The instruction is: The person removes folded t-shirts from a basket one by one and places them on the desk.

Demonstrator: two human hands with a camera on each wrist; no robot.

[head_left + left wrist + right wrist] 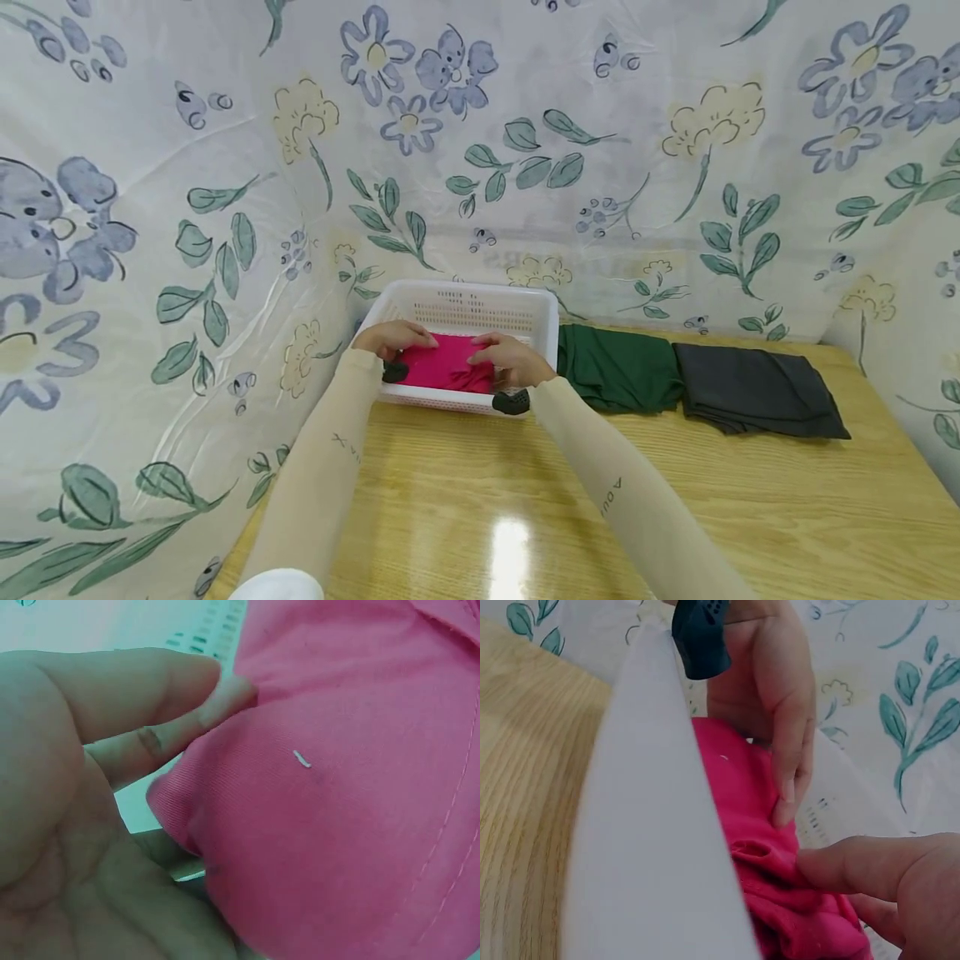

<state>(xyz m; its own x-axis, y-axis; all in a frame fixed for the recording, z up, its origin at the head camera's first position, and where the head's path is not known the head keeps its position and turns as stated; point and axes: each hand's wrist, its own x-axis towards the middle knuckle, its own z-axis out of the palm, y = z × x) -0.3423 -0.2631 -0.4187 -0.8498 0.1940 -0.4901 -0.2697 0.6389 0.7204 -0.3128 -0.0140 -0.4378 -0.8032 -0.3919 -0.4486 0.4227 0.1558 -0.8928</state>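
Note:
A folded pink garment (447,360) lies inside the white plastic basket (480,292), with stitched seams and a small white thread showing in the left wrist view. My left hand (393,337) holds the garment's left side; its fingers reach past the folded edge, partly hidden by the cloth (322,810). On the opposite side my right hand (516,360) grips the garment, thumb on top of the bunched folds (780,900) and fingers down along its side. Both hands reach over the basket's near rim (645,825).
Right of the basket, a folded dark green cloth (618,367) lies on the wooden table (465,475). Beside it is a folded dark grey cloth (757,387). A floral curtain (480,192) hangs behind the basket and along the left side.

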